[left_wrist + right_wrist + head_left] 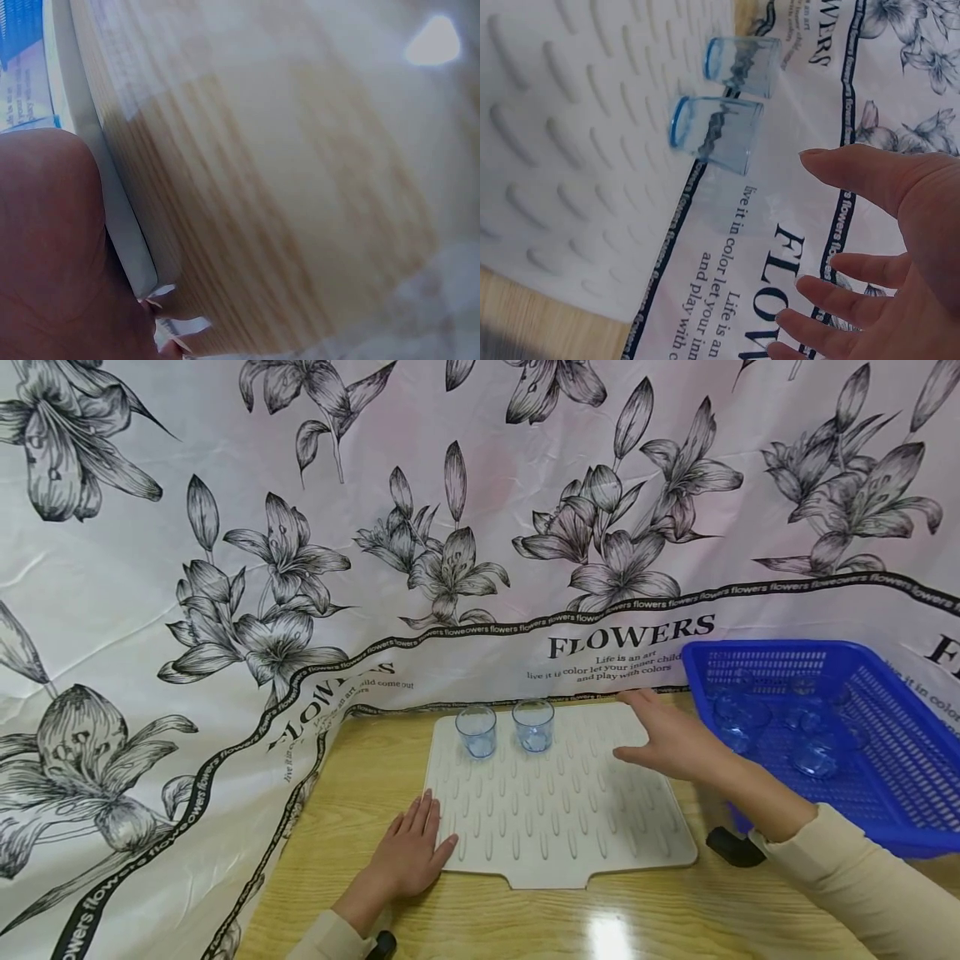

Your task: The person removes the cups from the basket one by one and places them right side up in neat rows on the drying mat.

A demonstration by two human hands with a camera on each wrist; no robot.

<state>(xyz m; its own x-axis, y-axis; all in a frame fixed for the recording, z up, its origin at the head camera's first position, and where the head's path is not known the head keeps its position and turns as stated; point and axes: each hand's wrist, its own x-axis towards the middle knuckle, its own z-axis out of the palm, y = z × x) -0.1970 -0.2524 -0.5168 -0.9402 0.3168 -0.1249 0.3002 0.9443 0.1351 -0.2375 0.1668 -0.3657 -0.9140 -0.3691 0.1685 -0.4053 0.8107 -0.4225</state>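
Two clear blue glasses stand upright, side by side, at the back left of a white ridged drying mat. My right hand is over the mat's back right part, thumb and fingers spread apart with nothing between them. The right wrist view shows this hand empty, with both glasses beyond the thumb. My left hand lies flat at the mat's front left edge, its thumb over the border. Close up in the left wrist view, part of that hand is against the mat's rim.
A blue plastic basket stands on the right, holding several more blue glasses. The wooden table runs under the mat. A white cloth printed with flowers hangs close behind the mat and along the left side.
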